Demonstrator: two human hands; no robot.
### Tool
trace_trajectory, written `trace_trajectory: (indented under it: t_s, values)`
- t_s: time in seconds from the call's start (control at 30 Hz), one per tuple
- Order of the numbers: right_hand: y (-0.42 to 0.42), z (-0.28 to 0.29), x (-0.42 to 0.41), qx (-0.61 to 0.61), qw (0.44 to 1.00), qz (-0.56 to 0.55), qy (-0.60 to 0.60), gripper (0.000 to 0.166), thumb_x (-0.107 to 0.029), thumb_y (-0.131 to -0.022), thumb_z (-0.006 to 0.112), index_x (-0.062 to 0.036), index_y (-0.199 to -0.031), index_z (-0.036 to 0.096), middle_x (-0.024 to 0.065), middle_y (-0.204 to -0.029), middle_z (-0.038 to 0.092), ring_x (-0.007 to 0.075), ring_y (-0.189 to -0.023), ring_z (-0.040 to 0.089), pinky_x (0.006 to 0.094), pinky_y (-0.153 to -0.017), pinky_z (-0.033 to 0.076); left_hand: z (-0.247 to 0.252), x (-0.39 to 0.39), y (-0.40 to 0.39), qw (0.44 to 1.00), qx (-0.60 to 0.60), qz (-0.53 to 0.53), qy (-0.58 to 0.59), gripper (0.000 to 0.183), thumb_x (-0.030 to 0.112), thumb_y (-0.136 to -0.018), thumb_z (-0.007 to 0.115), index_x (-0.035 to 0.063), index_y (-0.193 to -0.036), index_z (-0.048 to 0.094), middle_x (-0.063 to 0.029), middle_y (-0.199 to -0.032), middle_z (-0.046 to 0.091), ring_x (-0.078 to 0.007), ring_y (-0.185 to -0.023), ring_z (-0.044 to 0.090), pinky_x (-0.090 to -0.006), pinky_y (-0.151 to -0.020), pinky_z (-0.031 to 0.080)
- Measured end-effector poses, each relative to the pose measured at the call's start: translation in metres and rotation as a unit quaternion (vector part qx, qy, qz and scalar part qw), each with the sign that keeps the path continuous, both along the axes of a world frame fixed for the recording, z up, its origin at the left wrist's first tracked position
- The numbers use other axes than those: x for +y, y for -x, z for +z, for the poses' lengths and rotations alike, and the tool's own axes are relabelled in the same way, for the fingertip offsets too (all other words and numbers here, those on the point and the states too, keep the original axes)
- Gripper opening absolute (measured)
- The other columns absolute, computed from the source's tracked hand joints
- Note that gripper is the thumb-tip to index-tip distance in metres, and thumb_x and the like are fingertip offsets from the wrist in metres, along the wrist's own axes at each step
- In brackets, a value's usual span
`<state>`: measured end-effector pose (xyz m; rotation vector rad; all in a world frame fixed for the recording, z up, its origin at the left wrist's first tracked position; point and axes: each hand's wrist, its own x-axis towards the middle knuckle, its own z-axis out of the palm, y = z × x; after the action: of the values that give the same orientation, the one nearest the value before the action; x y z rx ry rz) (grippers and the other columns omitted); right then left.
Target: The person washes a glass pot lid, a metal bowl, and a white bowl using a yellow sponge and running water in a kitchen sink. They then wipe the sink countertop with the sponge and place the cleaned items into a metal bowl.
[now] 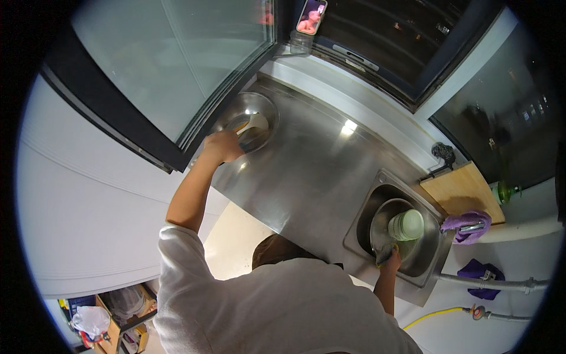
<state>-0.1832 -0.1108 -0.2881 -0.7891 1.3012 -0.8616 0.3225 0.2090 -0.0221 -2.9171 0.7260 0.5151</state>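
My left hand is curled around the handle of a utensil at the left end of the counter. Its pale, broad head lies over the inside of a wide stainless steel bowl. On the right, my right hand grips a scouring sponge with dark and yellow sides at the near rim of a metal basin. That basin sits in the stainless steel sink. A stack of pale green bowls lies tilted inside it, close to the sponge. My fingers partly hide both held things.
An open window sash juts over the counter's left end. A phone leans above a glass jar on the sill. Right of the sink are a wooden cutting board, a purple cloth and a yellow hose.
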Motion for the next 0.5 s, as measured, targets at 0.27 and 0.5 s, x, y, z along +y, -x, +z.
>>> trace_trajectory:
  t_s: [0.27, 0.5]
  values:
    - [-0.005, 0.027, 0.01, 0.031, 0.999, -0.043, -0.001, 0.034, -0.016, -0.082, 0.05, 0.0061, -0.108, 0.051, 0.0149, -0.104, 0.053, 0.0277, -0.095, 0.052, 0.0372, -0.082, 0.042, -0.034, -0.015, -0.008, 1.0, -0.012, 0.011, -0.006, 0.04, 0.028, -0.069, 0.059, 0.0015, -0.099, 0.061, -0.0172, -0.102, 0.06, -0.0293, -0.097, 0.058, -0.037, -0.08, 0.048]
    - [0.016, 0.012, -0.006, 0.018, 0.999, -0.041, -0.011, 0.034, -0.013, -0.081, 0.052, 0.004, -0.11, 0.051, 0.0135, -0.105, 0.053, 0.0267, -0.097, 0.052, 0.0359, -0.084, 0.041, -0.076, -0.016, -0.016, 0.996, -0.085, 0.007, 0.023, 0.04, 0.03, -0.068, 0.061, 0.0012, -0.097, 0.061, -0.0186, -0.097, 0.061, -0.0303, -0.093, 0.059, -0.0375, -0.08, 0.047]
